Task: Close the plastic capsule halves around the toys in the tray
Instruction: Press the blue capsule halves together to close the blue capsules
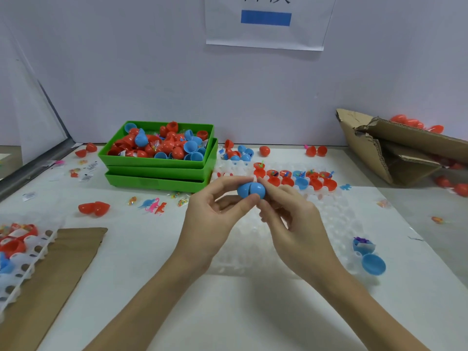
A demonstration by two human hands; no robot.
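Note:
A blue plastic capsule (250, 190) is held above the clear plastic tray (329, 219), its two halves nearly together with a thin gap between them. My left hand (215, 214) pinches the left half between thumb and fingers. My right hand (291, 216) pinches the right half. At the tray's far end stands a row of open red and blue capsule halves with small toys inside (296, 177). One open blue capsule with a purple toy (364, 245) sits at the tray's near right corner, its empty half (373, 264) beside it.
Stacked green bins (162, 171) hold loose red and blue halves at the back left. A torn cardboard box (395, 150) lies at the right with red capsules around it. Toy dinosaurs (154, 205) and a red capsule (93, 208) lie loose. Another tray (22, 259) sits left.

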